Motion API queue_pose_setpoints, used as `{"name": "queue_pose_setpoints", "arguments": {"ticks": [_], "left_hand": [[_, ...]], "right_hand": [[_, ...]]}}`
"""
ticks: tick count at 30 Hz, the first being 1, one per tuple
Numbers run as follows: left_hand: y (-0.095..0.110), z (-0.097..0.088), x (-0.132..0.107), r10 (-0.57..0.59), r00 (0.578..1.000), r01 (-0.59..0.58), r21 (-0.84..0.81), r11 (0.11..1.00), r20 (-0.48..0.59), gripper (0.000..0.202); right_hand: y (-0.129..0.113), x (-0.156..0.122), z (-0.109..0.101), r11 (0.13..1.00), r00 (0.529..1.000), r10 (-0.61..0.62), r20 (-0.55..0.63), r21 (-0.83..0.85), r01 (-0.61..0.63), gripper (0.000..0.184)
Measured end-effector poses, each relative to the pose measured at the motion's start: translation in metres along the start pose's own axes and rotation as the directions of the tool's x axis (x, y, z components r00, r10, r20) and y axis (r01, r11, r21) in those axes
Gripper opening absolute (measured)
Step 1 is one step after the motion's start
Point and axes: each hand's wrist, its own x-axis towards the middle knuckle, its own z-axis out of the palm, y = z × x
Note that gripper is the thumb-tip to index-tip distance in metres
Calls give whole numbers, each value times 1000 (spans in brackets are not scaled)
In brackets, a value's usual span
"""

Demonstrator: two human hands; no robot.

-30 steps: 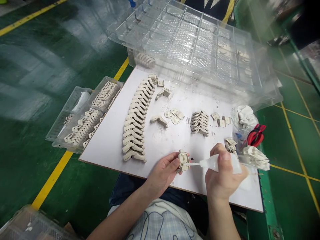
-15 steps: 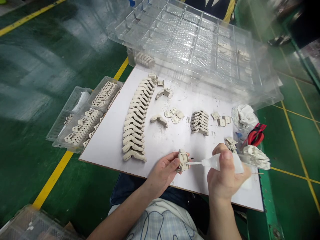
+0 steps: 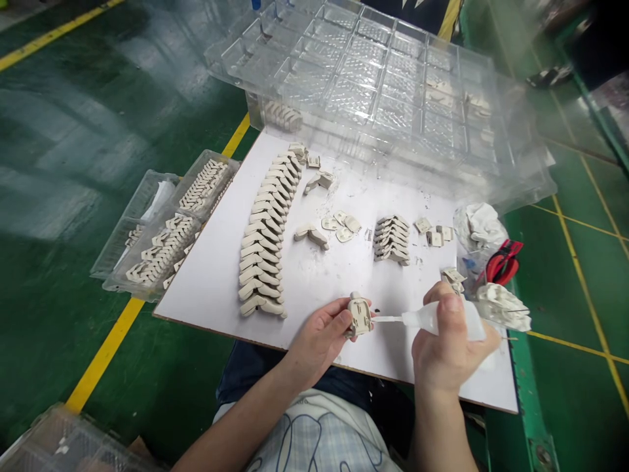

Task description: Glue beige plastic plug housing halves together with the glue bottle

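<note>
Near the front edge of the white board, my left hand [image 3: 322, 334] pinches a small beige plastic housing [image 3: 360, 316], its slotted hollow side facing up. My right hand [image 3: 445, 347] is closed round a white squeeze bottle [image 3: 427, 317] with a long thin nozzle. The nozzle points left, and its tip is at the right rim of the housing; whether it touches I cannot tell. Beyond my hands lie several flat beige plates [image 3: 341, 224], a loose bent beige part [image 3: 311, 236] and a short row of nested beige parts [image 3: 392, 240].
A long row of nested beige parts [image 3: 268, 229] runs along the board's left side. Large clear compartment trays [image 3: 373, 72] are stacked at the back. Smaller trays of parts [image 3: 162, 246] sit at left. Red-handled pliers [image 3: 504, 262] and crumpled white wads [image 3: 484, 226] lie at right.
My right hand has shifted the bottle slightly to the right, so the nozzle tip has gone from inside the housing to its right rim. My left hand keeps its hold on the housing.
</note>
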Motion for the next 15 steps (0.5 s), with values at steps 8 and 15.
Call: {"name": "queue_pose_setpoints", "arguments": {"ticks": [8, 15], "left_hand": [[0, -1, 1, -25, 999, 25, -4, 1000, -24, 48], [2, 0, 0, -28, 1000, 28, -20, 999, -12, 52]], "right_hand": [[25, 26, -28, 896, 902, 430, -43, 142, -421, 50], [60, 19, -49, 735, 933, 358, 23, -624, -267, 39]]}}
